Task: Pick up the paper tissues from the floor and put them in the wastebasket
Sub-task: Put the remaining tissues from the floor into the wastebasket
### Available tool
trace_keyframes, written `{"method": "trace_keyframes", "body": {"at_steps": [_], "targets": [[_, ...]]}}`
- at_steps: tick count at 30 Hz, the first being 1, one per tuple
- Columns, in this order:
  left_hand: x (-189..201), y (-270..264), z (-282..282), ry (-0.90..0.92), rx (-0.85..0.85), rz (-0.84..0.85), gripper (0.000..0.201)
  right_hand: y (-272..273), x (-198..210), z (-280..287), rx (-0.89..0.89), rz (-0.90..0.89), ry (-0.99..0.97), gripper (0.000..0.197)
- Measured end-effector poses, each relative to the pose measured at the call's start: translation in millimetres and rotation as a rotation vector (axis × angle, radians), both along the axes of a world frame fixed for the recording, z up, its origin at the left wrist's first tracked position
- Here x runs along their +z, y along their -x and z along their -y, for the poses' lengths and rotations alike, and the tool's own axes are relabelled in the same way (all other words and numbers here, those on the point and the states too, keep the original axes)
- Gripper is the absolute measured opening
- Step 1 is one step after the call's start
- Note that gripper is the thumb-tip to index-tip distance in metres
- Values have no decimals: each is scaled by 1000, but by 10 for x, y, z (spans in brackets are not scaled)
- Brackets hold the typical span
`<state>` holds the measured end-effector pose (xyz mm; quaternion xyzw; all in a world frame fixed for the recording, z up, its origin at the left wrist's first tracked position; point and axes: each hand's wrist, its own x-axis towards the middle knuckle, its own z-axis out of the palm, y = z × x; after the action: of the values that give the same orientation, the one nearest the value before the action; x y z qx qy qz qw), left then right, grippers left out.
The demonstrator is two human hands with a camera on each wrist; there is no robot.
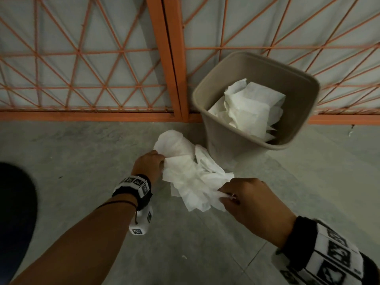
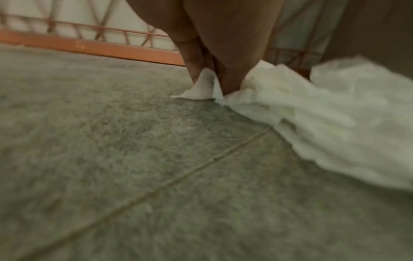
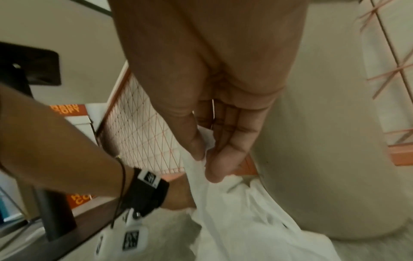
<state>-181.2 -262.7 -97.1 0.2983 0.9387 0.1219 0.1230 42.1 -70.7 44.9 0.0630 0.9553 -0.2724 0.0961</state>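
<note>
White, crumpled paper tissues (image 1: 189, 173) look feather-light and limp, easy to tear; bunching them from both ends should hold better than a single corner. My left hand (image 1: 148, 165) pinches the far end of the bundle, fingers (image 2: 196, 70) closed on a fold low at the grey floor (image 1: 82, 145), though blur hides whether that end has lifted. My right hand (image 1: 253, 202) nips the near end between thumb and fingertips (image 3: 214, 169). The bundle stretches between them, just beside the beige wastebasket (image 1: 216, 95), which already holds tissues and stands against an orange lattice fence (image 1: 78, 52).
</note>
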Motion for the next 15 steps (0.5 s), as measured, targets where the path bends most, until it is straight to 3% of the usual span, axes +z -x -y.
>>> {"method": "trace_keyframes", "body": {"at_steps": [8, 12, 15], "targets": [[640, -678, 266, -414, 299, 58, 14, 46, 950, -132, -104, -346, 86, 9], [1220, -1004, 344, -639, 255, 73, 31, 248, 1343, -431, -182, -523, 28, 13], [1775, -1127, 208, -772, 135, 110, 26, 511, 1369, -707, -200, -511, -109, 11]]}}
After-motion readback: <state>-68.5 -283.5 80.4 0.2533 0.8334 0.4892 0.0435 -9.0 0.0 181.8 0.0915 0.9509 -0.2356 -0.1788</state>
